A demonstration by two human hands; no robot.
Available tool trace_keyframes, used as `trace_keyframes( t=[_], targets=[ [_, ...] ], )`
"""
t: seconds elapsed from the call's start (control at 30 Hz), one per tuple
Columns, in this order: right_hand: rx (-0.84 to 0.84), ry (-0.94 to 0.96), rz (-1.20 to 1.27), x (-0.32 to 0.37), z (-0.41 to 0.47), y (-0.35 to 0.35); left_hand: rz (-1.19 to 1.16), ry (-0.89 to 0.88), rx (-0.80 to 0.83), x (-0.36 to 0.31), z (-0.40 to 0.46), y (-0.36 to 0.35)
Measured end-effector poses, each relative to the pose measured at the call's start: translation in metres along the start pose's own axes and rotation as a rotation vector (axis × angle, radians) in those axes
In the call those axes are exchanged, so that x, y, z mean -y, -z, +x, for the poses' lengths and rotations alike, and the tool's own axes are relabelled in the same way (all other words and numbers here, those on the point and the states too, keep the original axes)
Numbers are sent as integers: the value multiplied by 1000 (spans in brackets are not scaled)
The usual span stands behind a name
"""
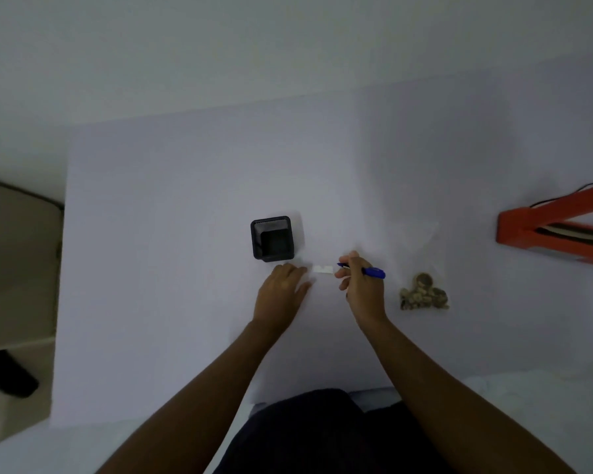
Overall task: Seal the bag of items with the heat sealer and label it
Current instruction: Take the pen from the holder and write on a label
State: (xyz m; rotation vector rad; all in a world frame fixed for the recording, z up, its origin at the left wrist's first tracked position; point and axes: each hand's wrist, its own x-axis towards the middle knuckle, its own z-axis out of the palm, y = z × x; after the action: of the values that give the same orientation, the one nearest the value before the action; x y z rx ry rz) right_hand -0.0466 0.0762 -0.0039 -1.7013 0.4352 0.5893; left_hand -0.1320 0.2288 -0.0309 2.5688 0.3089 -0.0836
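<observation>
My dark-clothed lap (322, 436) sits at the bottom edge, forearms reaching out over the white table (172, 186).

Left hand (281, 289): palm down, fingers together and flat, tips just short of the small white label (323, 269). It looks placed there to pin the label's backing so it won't skate under the pen, though I can't tell whether the tips actually touch it.

Right hand (358, 278): fingers closed on the blue pen (368, 270) in a writing grip, tip at the label's right end. Judged step: writing the label.

Bag of items (424, 292): clear, brownish lumps bunched at the near end, lying to the right of my right hand, apart from it, within easy reach for sticking. Can't tell if its mouth is sealed.

Heat sealer (555, 230): red, arm raised, at the far right edge, well apart from the bag.

Black pen holder (273, 238): just beyond the left hand, looks empty.
</observation>
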Motion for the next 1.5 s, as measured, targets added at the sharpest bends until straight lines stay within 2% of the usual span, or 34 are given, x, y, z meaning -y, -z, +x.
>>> trace_keyframes(
  t=[0.17, 0.3, 0.5, 0.6, 0.73, 0.9, 1.2, 1.37, 1.5],
  targets=[
    [25, 26, -59, -18, 7, 17, 62, -36, 144, -13, 27, -29],
    [91, 91, -130, -28, 14, 23, 76, 1, 105, -9, 38, -38],
    [225, 493, -420, -39, 31, 19, 78, 22, 52, -11, 38, -43],
    [280, 575, -633, -45, 42, 16, 69, 31, 35, -11, 35, -46],
    [336, 677, -771, -49, 49, 11, 36, 41, 13, -13, 31, -48],
    [369, 644, -773, -52, 50, 5, -1, 83, 2, -9, 29, -47],
    [391, 675, -757, -45, 45, 5, 16, 38, 42, -5, 27, -34],
    [415, 623, -719, -42, 45, 7, -37, 20, 45, -9, 23, -34],
    [423, 707, -751, -36, 40, 14, -75, 35, 36, -15, 17, -37]
  ],
)
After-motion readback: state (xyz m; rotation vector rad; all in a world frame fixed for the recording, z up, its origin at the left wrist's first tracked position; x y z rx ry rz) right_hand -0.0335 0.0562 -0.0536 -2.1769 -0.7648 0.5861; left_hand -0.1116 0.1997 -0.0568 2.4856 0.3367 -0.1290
